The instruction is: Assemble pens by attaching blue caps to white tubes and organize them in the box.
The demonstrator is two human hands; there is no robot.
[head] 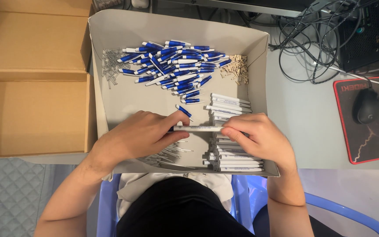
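Observation:
Both hands hold one white pen [198,128] level over a shallow grey cardboard tray [110,30]. My left hand [141,136] pinches its left end, where a blue part shows. My right hand [259,136] grips its right end. A pile of blue-and-white pen parts [176,63] lies at the tray's far side. One loose blue part [184,111] rests just beyond my left thumb. White pen barrels [230,104] are stacked under and beyond my right hand, and more [237,163] lie near the tray's front edge.
Small metal springs [109,66] lie at the tray's far left, beige small parts [235,68] at its far right, thin white refills [167,156] under my left hand. An open brown box [31,79] stands left. A black mouse [367,106] on a mat and cables [312,39] lie right.

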